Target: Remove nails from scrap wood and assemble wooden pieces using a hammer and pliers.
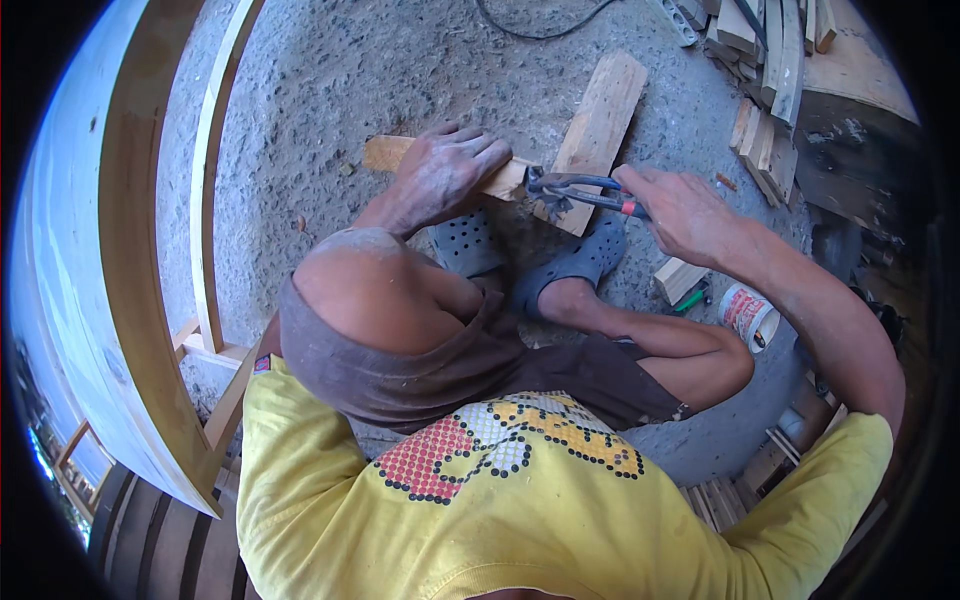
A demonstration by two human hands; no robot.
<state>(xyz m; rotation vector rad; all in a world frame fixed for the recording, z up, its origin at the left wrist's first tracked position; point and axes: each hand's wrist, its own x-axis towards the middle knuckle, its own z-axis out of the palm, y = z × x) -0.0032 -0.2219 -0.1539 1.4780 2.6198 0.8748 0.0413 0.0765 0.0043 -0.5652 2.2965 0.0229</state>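
Note:
My left hand (pixel 447 168) is closed over a short wooden strip (pixel 507 180), pressing on it from above near my shoe. The strip's other end sticks out to the left of the hand. In my right hand (pixel 682 212) is a pair of pliers (pixel 585 190) with dark handles and a red patch. Its jaws are at the strip's right end; whether they grip anything there is too small to tell. Under the pliers, a wider wooden board (pixel 602 115) lies at a slant on the rough ground, its near end beside my shoe.
A large wooden frame with a pale panel (pixel 70 260) stands at the left. Stacked wood offcuts (pixel 765 150) lie at the far right. A white tub (pixel 748 315), a small wood block (pixel 678 280) and a green-handled tool (pixel 692 298) sit near my right knee. A dark cable (pixel 545 36) curves across the far ground.

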